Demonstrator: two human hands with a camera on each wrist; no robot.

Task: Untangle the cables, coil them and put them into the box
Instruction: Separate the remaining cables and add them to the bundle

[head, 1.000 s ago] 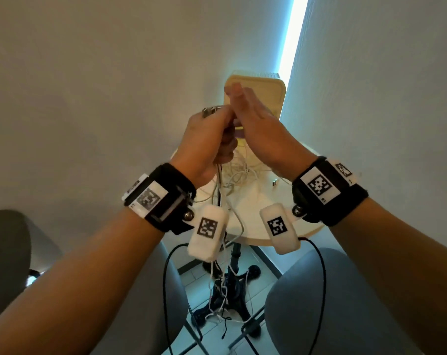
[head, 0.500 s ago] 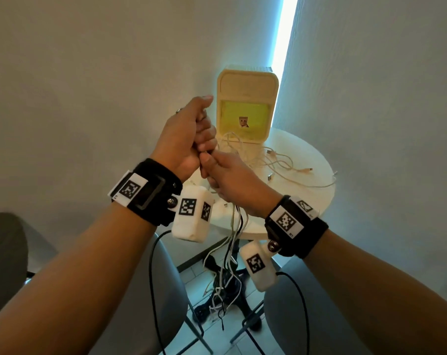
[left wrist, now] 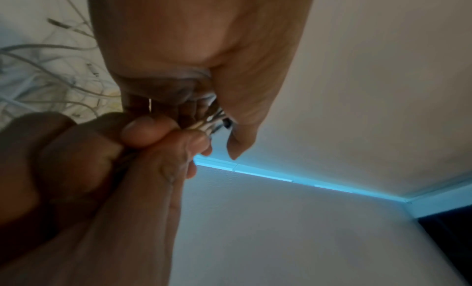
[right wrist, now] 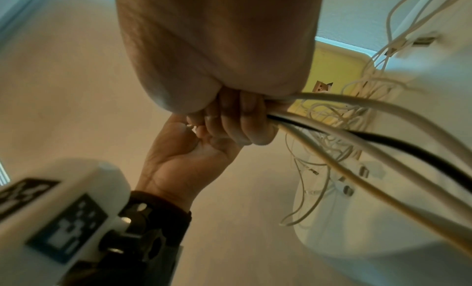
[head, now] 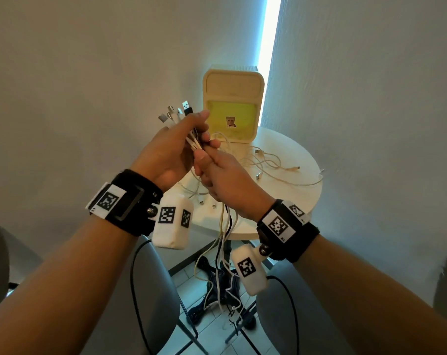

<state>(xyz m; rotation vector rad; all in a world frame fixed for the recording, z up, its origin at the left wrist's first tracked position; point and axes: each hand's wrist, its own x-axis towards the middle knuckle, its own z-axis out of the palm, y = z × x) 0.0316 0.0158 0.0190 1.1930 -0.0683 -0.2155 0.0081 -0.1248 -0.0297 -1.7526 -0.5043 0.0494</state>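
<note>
Cables (head: 191, 139): plug ends now fanned out above left hand (head: 171, 149), which grasps the bunch; right hand (head: 225, 180) has slid below, clenched round the strands (tails hang floorward). Box (head: 232, 83) at 12 o'clock; coiling prob next

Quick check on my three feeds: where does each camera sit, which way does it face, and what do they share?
Head: worn on the head, facing forward-down at the left hand, right hand, pale wooden box and round white table.
Left wrist: looks along the palm toward the wall.
Right wrist: looks along the right hand toward the box.
Shared: bundle of white and black cables.
</note>
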